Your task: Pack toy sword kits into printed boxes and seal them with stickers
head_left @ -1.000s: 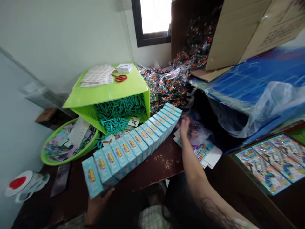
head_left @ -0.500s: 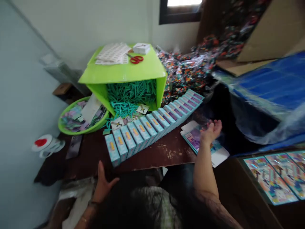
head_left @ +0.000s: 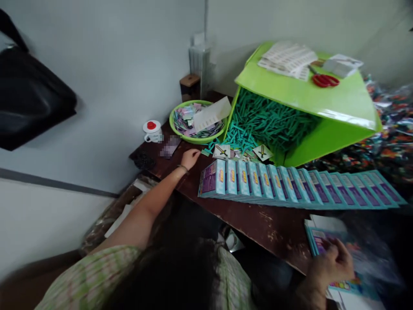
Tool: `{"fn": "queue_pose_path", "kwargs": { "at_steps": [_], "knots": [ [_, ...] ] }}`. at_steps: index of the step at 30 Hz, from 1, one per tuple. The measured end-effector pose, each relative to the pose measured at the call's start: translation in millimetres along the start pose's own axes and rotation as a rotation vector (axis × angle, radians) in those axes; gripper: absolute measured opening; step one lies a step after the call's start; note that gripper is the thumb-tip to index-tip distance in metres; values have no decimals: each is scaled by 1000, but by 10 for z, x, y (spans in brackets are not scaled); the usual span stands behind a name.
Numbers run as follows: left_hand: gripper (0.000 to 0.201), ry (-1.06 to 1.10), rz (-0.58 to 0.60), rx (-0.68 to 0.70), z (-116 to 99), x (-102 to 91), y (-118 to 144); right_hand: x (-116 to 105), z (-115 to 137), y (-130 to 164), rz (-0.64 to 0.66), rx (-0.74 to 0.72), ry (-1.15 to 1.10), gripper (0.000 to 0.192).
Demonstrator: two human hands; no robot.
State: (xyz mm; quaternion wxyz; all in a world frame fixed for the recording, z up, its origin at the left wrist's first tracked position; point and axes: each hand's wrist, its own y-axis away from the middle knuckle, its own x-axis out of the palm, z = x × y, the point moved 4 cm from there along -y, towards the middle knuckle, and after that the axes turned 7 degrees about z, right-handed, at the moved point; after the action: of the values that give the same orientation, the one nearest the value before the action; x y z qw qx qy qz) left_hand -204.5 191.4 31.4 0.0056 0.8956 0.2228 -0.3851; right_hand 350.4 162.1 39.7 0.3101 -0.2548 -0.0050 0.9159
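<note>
Clock directions run from the middle of the view. Just off centre at nine o'clock, the left hand (head_left: 189, 159) lies low over the brown table (head_left: 260, 220), fingertips drawn close together beside a small green piece (head_left: 205, 152); whether they pinch it, I cannot tell. The right hand (head_left: 335, 260), at four o'clock, has its fingers half curled over a stack of flattened cartons (head_left: 318, 237). It seems to touch the top one, but dimness and blur hide its grip, and I cannot tell if it holds anything. Clear plastic (head_left: 371, 241) covers part of the stack, whose lower end is cut off by the frame.

The row of blue boxes (head_left: 254, 181) stands between the hands, running toward three o'clock; its near end shows a purple side, while most other sides are covered by neighbours. At two o'clock a tipped green bin (head_left: 332, 133) holds teal sticks (head_left: 274, 120), the deeper ones lost in shadow. The round green basin (head_left: 193, 140) sits near twelve, its scraps partly under a white strip (head_left: 213, 114). At ten, a flat object (head_left: 170, 147) beside the lidded mug (head_left: 153, 133) is pixelated beyond recognition.
</note>
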Motion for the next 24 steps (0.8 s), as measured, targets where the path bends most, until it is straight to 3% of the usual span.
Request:
{"fn": "queue_pose_path", "kwargs": {
  "at_steps": [2, 4, 5, 6, 8, 10, 13, 16, 18, 21, 24],
  "knots": [
    [14, 3, 27, 84, -229, 92, -358, -67, 75, 36, 29, -34, 74, 18],
    [22, -63, -27, 214, -427, 46, -752, -147, 136, 49, 59, -83, 147, 22],
    [27, -96, -69, 197, -455, -22, -960, -187, 158, 55, 73, -106, 170, 24],
    [34, -129, -95, 114, -426, -99, -1165, -225, 175, 63, 85, -122, 177, 25],
    [55, -155, -101, -198, -227, -246, -1503, -287, 202, 90, 104, -139, 172, 27],
    [72, -86, -74, -456, 14, -315, -1694, -336, 237, 129, 74, -156, 159, 28],
    [76, 108, -78, -553, 227, -260, -1802, -355, 322, 192, 17, -167, 172, 33],
    [54, 288, -179, -457, 246, -229, -1847, -310, 465, 226, 28, -154, 201, 37],
    [41, 461, -344, -317, 189, -382, -1852, -284, 606, 230, 23, -152, 160, 37],
    [36, 713, -615, 5, 24, -942, -1678, -243, 911, 207, -3, -192, 45, 31],
    [54, 813, -694, 292, -249, -1662, -1190, -178, 1329, 173, -57, -294, -75, 29]
  ]
}}
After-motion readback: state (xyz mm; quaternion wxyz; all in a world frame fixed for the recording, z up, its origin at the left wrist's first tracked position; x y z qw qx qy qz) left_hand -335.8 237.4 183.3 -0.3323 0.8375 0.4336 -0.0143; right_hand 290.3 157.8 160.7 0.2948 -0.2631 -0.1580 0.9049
